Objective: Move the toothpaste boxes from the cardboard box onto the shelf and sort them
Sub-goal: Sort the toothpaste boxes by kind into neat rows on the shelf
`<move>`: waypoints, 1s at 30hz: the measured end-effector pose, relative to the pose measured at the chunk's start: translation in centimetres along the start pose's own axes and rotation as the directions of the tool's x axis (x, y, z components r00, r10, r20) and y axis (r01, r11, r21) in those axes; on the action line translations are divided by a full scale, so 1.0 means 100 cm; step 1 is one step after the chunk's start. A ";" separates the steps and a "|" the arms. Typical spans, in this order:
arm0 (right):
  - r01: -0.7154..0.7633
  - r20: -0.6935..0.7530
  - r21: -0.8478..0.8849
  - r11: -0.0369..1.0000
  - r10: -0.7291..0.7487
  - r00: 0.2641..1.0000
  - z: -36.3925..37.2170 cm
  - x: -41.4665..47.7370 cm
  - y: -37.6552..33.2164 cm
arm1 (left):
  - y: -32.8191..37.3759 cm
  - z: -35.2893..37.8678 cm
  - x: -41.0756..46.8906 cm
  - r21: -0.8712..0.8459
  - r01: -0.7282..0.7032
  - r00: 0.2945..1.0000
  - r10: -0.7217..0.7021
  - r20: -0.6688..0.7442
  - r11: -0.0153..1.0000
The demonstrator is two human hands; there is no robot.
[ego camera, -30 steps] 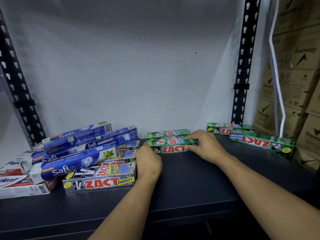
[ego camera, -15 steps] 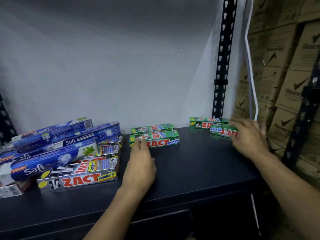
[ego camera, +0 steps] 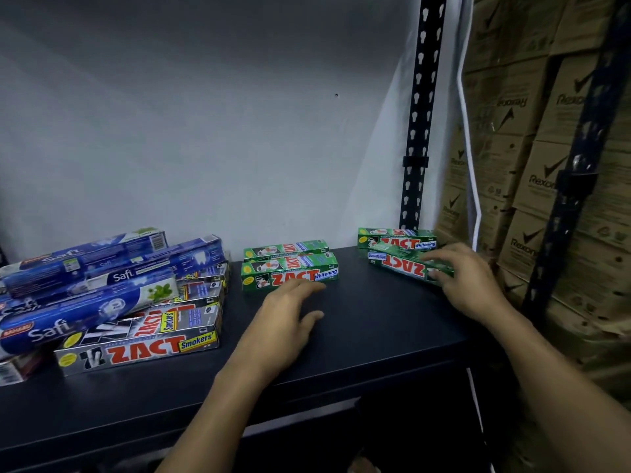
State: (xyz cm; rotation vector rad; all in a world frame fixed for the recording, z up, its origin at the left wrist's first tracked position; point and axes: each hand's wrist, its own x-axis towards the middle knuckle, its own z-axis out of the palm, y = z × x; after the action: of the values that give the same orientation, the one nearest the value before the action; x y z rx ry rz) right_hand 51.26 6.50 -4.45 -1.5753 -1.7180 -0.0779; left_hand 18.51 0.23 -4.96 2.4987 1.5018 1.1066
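The right hand grips one end of a tilted green ZACT box (print upside down), with a second green box just beyond it. The left hand lies flat on the shelf, fingertips at a green pair.

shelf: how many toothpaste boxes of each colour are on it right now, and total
green ZACT Whitening boxes: 4, one gripped by the right hand
blue Safi boxes: at least 4, piled up
silver ZACT Smokers boxes: at least 2, partly buried
total: at least 10, not counting the cut-off boxes at the left edge
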 end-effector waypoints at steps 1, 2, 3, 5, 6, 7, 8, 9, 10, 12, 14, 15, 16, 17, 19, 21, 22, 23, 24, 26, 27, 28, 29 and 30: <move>0.036 -0.053 0.039 0.999 -0.034 0.998 -0.006 -0.004 -0.007 | 0.001 0.000 0.001 -0.027 -0.025 1.000 0.025 -0.013 0.999; 0.081 -0.100 0.074 0.994 -0.073 0.992 -0.014 -0.006 -0.016 | 0.002 0.000 0.002 -0.067 -0.044 0.999 0.042 -0.032 0.997; 0.126 -0.129 0.115 0.985 -0.111 0.985 -0.024 -0.007 -0.028 | 0.004 0.000 0.003 -0.125 -0.054 0.997 0.047 -0.057 0.991; 0.210 -0.109 0.184 0.960 -0.192 0.975 -0.046 -0.002 -0.054 | 0.009 -0.002 0.010 -0.262 -0.040 0.996 0.018 -0.086 0.964; 0.246 -0.082 0.215 0.945 -0.233 0.969 -0.058 0.003 -0.067 | 0.013 -0.004 0.015 -0.293 -0.033 0.997 0.009 -0.082 0.955; 0.281 -0.061 0.241 0.929 -0.275 0.960 -0.069 0.009 -0.079 | 0.017 -0.006 0.021 -0.304 -0.025 0.998 0.004 -0.067 0.952; 0.304 -0.036 0.263 0.916 -0.306 0.951 -0.077 0.015 -0.091 | 0.023 -0.009 0.028 -0.329 -0.011 0.999 -0.005 -0.047 0.944; 0.315 -0.003 0.283 0.906 -0.328 0.945 -0.084 0.020 -0.104 | 0.030 -0.011 0.034 -0.390 0.019 1.000 -0.026 -0.014 0.921; 0.321 0.034 0.301 0.898 -0.347 0.937 -0.088 0.024 -0.117 | 0.038 -0.013 0.040 -0.479 0.065 0.998 -0.056 0.035 0.876; 0.338 0.097 0.326 0.883 -0.387 0.917 -0.086 0.027 -0.140 | 0.051 -0.015 0.048 -0.647 0.157 0.987 -0.090 0.137 0.746; 0.374 0.103 0.312 0.873 -0.423 0.900 -0.077 0.025 -0.156 | 0.058 -0.013 0.048 -0.698 0.172 0.984 -0.084 0.158 0.695; 0.379 0.092 0.321 0.868 -0.427 0.900 -0.073 0.023 -0.161 | 0.058 -0.011 0.047 -0.710 0.166 0.986 -0.094 0.140 0.684; 0.356 0.076 0.371 0.857 -0.410 0.909 -0.069 0.021 -0.163 | 0.057 -0.010 0.044 -0.741 0.165 0.986 -0.117 0.118 0.651; 0.302 0.057 0.469 0.830 -0.370 0.927 -0.065 0.017 -0.165 | 0.055 -0.007 0.040 -0.791 0.173 0.983 -0.155 0.101 0.587; 0.206 -0.007 0.624 0.754 -0.257 0.966 -0.054 0.006 -0.161 | 0.050 -0.003 0.031 -0.905 0.186 0.964 -0.250 0.092 0.383; 0.161 -0.075 0.655 0.738 -0.148 0.986 -0.034 -0.007 -0.150 | 0.046 -0.002 0.023 -0.967 0.176 0.935 -0.339 0.107 0.181; 0.127 -0.069 0.657 0.743 -0.108 0.992 -0.021 -0.014 -0.143 | 0.044 -0.002 0.020 -0.979 0.167 0.918 -0.380 0.110 0.119; 0.083 -0.028 0.659 0.747 -0.085 0.996 -0.008 -0.023 -0.136 | 0.042 -0.002 0.018 -0.983 0.161 0.904 -0.414 0.111 0.087; 0.032 0.037 0.670 0.742 -0.077 0.996 0.005 -0.032 -0.129 | 0.040 -0.003 0.017 -0.984 0.160 0.891 -0.441 0.109 0.079; -0.067 0.180 0.697 0.714 -0.084 0.980 0.024 -0.050 -0.121 | 0.040 -0.005 0.014 -0.983 0.158 0.866 -0.492 0.091 0.096; -0.082 0.217 0.689 0.720 -0.098 0.971 0.031 -0.056 -0.119 | 0.040 -0.005 0.012 -0.983 0.152 0.853 -0.516 0.077 0.106; -0.068 0.232 0.668 0.741 -0.121 0.965 0.034 -0.061 -0.117 | 0.040 -0.006 0.009 -0.983 0.144 0.843 -0.535 0.060 0.116; -0.045 0.238 0.648 0.761 -0.147 0.960 0.036 -0.063 -0.117 | 0.040 -0.006 0.007 -0.982 0.138 0.835 -0.549 0.045 0.129; -0.021 0.237 0.632 0.775 -0.168 0.957 0.037 -0.065 -0.117 | 0.039 -0.006 0.003 -0.981 0.135 0.828 -0.560 0.034 0.141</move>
State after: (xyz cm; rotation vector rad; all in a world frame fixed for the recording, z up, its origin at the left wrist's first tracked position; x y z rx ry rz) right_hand 38.76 0.51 -5.47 -1.0378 -1.7624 0.6580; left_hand 21.25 -1.82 -2.90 0.9833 0.7950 1.6733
